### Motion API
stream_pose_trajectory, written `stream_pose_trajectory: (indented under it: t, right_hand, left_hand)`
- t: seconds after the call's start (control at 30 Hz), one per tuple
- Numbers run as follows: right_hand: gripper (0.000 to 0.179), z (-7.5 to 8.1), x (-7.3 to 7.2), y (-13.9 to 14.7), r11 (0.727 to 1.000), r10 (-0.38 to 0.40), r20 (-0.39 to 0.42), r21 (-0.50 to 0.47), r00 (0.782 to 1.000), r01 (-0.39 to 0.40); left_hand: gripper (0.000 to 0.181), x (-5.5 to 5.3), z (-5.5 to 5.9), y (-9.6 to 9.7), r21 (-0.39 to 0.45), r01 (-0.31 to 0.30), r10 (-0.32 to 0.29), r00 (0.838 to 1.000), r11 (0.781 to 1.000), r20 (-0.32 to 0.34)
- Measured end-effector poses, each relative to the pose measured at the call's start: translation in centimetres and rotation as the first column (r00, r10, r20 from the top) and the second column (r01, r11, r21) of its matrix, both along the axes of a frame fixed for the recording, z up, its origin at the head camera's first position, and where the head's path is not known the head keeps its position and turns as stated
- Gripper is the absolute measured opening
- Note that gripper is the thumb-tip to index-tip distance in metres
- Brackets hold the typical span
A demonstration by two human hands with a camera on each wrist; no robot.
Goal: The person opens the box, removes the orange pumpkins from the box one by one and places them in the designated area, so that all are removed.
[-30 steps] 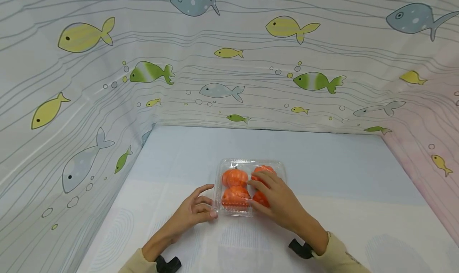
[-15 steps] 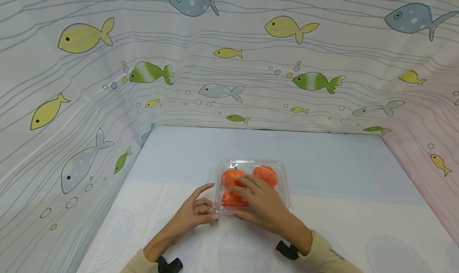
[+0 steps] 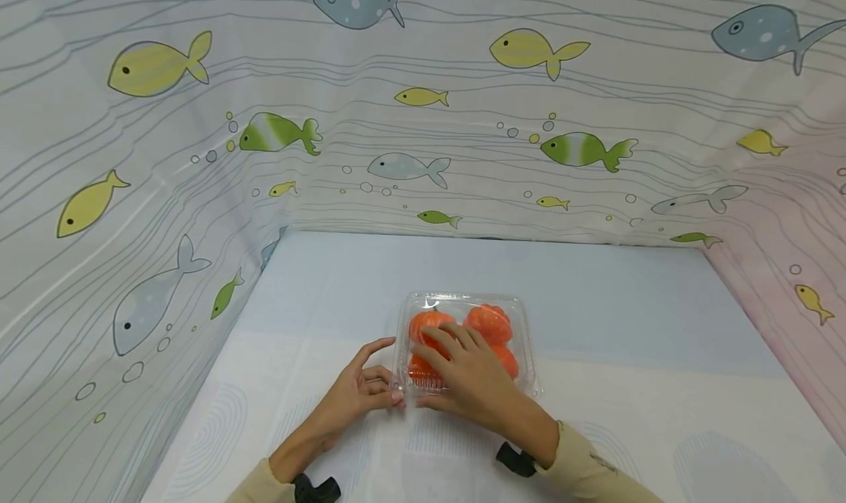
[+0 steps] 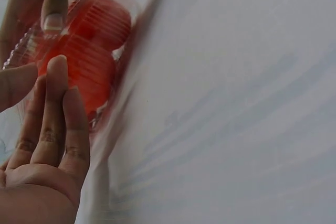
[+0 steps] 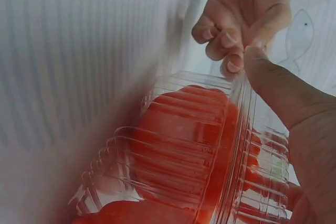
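Note:
A clear plastic clamshell box (image 3: 524,327), its lid down, lies in front of me in the head view. Inside sit several small orange pumpkins (image 3: 487,324). My left hand (image 3: 360,385) is at the box's near left corner, thumb and fingers about the rim, index finger stretched along the left side. Over the lid arches my right hand (image 3: 472,371), fingers on top and thumb at the front rim near the same corner. The right wrist view shows the right thumb (image 5: 278,87) on the rim, close to the left hand (image 5: 244,19). In the left wrist view, the pumpkins (image 4: 86,66) show through ribbed plastic.
The box rests on a table with a pale blue and white cloth (image 3: 628,312). Fish-printed curtains (image 3: 423,136) stand behind and at both sides. A black strap mount (image 3: 515,459) sits at the right wrist, another mount (image 3: 317,488) at the left.
My right hand has slid left across the lid from the right-hand pumpkins to the left front corner. The left hand has shifted only slightly; the box has stayed in place.

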State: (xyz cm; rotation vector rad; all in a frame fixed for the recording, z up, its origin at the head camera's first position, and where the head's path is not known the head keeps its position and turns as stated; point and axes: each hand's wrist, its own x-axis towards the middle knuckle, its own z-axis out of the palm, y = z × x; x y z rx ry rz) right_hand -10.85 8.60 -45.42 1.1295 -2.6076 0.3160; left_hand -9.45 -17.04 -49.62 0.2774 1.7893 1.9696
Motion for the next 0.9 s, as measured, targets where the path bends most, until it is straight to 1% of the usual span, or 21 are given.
stream_pose_trajectory:
  t: [0.23, 0.47, 0.73, 0.77, 0.9]
  right_hand:
    - [0.09, 0.04, -0.12, -0.33, 1.0, -0.016, -0.007, 0.012, 1.0, 0.016]
    - [0.086, 0.01, -0.32, -0.46, 1.0, -0.006, -0.045, 0.03, 0.999, 0.008]
    - [0.085, -0.15, -0.27, -0.37, 1.0, 0.002, -0.058, 0.021, 0.998, -0.001]
    - [0.084, -0.18, -0.26, -0.36, 1.0, 0.003, -0.059, 0.021, 0.998, -0.001]
    - [0.084, -0.25, -0.25, -0.36, 1.0, 0.004, -0.067, 0.026, 0.998, -0.002]
  left_hand:
    - [0.084, -0.05, -0.2, 0.14, 0.062, 0.0, -0.001, 1.0, 0.998, 0.011]
    - [0.081, -0.03, -0.4, -0.02, 0.09, 0.004, -0.005, 1.0, 0.996, 0.016]
    - [0.092, -0.04, -0.34, 0.19, 0.087, 0.004, -0.004, 1.0, 0.996, -0.001]
    - [0.093, -0.04, -0.33, 0.23, 0.082, 0.006, -0.005, 1.0, 0.997, -0.007]
    - [0.096, -0.09, -0.34, 0.38, 0.051, -0.007, 0.007, 1.0, 0.999, -0.001]
